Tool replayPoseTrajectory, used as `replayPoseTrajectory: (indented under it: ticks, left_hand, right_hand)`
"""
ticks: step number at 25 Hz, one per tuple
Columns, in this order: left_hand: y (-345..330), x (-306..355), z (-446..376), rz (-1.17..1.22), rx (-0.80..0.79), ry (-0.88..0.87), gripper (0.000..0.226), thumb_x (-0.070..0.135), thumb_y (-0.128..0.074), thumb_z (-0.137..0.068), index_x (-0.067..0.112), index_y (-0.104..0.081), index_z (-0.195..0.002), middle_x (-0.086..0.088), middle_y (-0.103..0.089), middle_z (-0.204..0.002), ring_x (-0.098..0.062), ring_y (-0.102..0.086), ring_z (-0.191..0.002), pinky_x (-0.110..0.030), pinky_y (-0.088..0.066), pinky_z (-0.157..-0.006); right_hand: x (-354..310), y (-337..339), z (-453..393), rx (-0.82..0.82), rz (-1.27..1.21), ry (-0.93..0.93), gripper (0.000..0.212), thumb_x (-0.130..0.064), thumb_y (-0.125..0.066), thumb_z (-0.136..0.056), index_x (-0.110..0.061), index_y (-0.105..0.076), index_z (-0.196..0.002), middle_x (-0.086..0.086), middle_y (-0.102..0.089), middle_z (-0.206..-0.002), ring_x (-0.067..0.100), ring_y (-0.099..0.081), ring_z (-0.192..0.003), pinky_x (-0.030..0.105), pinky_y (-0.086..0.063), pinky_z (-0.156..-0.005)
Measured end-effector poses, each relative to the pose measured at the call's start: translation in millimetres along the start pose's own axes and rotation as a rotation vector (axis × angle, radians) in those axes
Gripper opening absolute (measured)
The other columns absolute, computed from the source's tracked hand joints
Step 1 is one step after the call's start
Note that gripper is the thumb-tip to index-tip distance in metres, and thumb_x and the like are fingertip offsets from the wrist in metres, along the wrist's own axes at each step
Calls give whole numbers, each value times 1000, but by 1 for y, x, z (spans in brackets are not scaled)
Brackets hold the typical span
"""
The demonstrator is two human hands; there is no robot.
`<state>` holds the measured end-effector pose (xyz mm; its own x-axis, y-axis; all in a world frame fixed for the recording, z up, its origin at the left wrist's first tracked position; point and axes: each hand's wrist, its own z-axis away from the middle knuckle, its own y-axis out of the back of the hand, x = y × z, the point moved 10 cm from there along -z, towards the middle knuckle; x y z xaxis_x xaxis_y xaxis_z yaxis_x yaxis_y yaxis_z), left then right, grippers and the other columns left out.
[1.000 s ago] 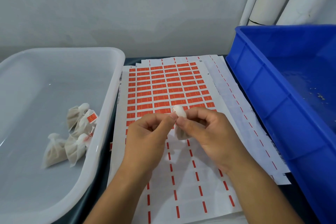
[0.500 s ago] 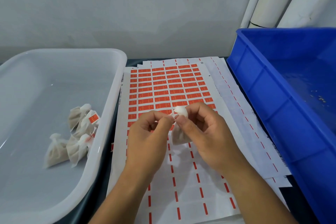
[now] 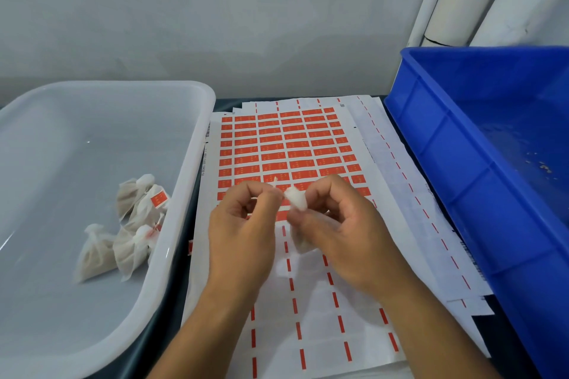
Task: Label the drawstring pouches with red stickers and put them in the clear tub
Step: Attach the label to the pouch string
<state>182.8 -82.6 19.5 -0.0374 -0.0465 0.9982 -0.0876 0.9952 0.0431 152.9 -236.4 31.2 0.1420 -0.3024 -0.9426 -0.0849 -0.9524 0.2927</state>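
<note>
The blue crate (image 3: 480, 169), rigid ribbed plastic with a few crumbs on its floor, sits at three o'clock, probably the supply bin, within the right hand's reach. The clear tub (image 3: 197, 144), smooth and translucent with rounded corners, lies at nine o'clock so finished work drops in on the left; several labelled pouches (image 3: 129, 224) of soft off-white cloth are heaped at its near right wall. Between the bins, glossy sticker sheets (image 3: 289, 148) lie fanned flat, red labels left only in the far rows. Over the sheets at centre, the right hand (image 3: 345, 234) curls round a small pouch (image 3: 296, 201), its gathered neck sticking up, while the left hand (image 3: 246, 231) pinches a thin tab at that neck, string or sticker I cannot tell.
</note>
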Motion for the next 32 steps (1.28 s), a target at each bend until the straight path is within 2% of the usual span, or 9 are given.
replayPoseTrajectory:
  ticks: [4, 9, 15, 18, 21, 24, 27, 30, 32]
  left_hand:
    - [15, 7, -3, 92, 82, -55, 12, 24, -62, -98, 24, -69, -89, 5, -74, -98, -13, -72, -96, -19, -59, -69]
    - [38, 19, -3, 92, 237, -160, 7, 36, -65, -91, 31, -65, -87, 1, -71, -105, -17, -75, -94, -28, -62, -69]
    - [11, 12, -3, 75, 79, -108, 14, 28, -55, -101, 22, -64, -92, 8, -74, -96, -11, -72, -94, -15, -57, -72]
    - [10, 12, -4, 93, 79, -99, 18, 26, -48, -106, 20, -60, -95, 6, -75, -90, -12, -73, -86, -9, -53, -68]
    - [16, 7, -6, 62, 121, -68, 17, 32, -48, -106, 24, -57, -96, 7, -72, -84, -9, -71, -76, -11, -53, -62]
    - [20, 4, -9, 51, 156, -59, 15, 34, -49, -106, 24, -57, -97, 13, -72, -88, -3, -72, -78, -10, -52, -57]
    - [18, 5, -10, 35, 141, -65, 16, 36, -49, -105, 23, -56, -98, 17, -72, -93, -2, -73, -84, -10, -52, -58]
    - [14, 11, -8, 16, 112, -101, 20, 39, -48, -103, 21, -56, -100, 14, -70, -88, -2, -70, -75, -10, -51, -58]
    - [6, 17, -4, 5, 61, -120, 29, 47, -48, -97, 20, -58, -102, 12, -71, -89, -6, -71, -79, -11, -53, -62]
  right_hand:
    - [1, -4, 1, -11, 143, 2, 28, -50, -77, -83, -43, -52, -93, -28, -62, -91, -7, -60, -94, -3, -42, -66]
    - [4, 3, -2, 34, 170, -1, 32, -61, -73, -81, -49, -49, -100, -32, -60, -98, -12, -57, -97, -6, -39, -63]
    - [13, 0, -3, -137, 258, -77, 41, -65, -71, -79, -56, -50, -113, -36, -58, -108, -16, -56, -102, 0, -47, -60]
    - [23, 50, -14, 91, 324, -154, 22, -52, -69, -89, -48, -55, -106, -33, -62, -104, -6, -63, -95, -1, -42, -53]
    - [40, 103, -16, 298, 672, -287, 29, -50, -61, -95, -37, -56, -121, -11, -60, -126, 10, -60, -104, 18, -51, -77]
    - [67, 116, -11, 242, 882, -441, 54, -61, -52, -95, -30, -50, -138, 1, -57, -138, 24, -60, -119, 43, -55, -91]
    - [75, 115, -10, 240, 817, -433, 58, -66, -50, -92, -29, -51, -137, -1, -63, -131, 23, -64, -112, 43, -56, -88]
    - [74, 114, -9, 239, 715, -429, 59, -63, -56, -91, -29, -50, -138, -1, -64, -128, 20, -63, -106, 42, -55, -89]
    - [64, 115, -7, 270, 741, -397, 60, -60, -61, -90, -31, -47, -141, -1, -59, -134, 20, -59, -113, 42, -53, -93]
